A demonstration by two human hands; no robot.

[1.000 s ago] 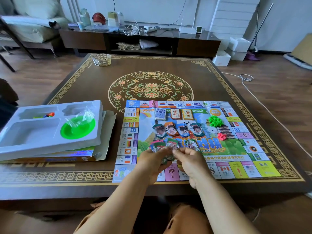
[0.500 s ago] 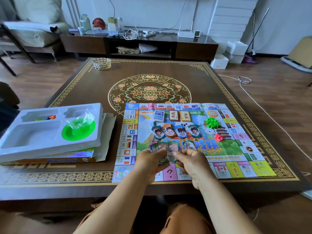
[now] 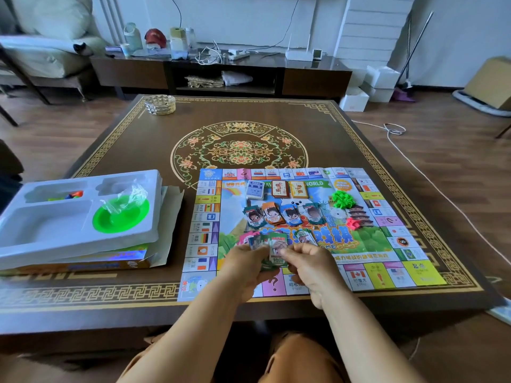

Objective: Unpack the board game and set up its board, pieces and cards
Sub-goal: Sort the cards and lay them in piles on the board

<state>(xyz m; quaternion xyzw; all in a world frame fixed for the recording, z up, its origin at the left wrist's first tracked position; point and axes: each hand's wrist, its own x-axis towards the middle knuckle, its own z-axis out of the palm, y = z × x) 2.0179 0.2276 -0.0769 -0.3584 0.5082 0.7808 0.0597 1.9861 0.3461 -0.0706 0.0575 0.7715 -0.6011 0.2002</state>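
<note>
Left hand [image 3: 243, 268] grips fanned play money [image 3: 266, 241], right hand [image 3: 309, 265] pinches 1 note [image 3: 277, 251] from it, both over near edge of game board [image 3: 387, 239] on worktop [image 3: 138, 150].

Both bare forearms reach forward from the bottom edge and converge, wrists close together. The left hand [image 3: 244, 268] has its fingers curled under, thumb on top, gripping. The right hand [image 3: 309, 265] pinches with thumb and forefinger just beside it, knuckles up.
</note>
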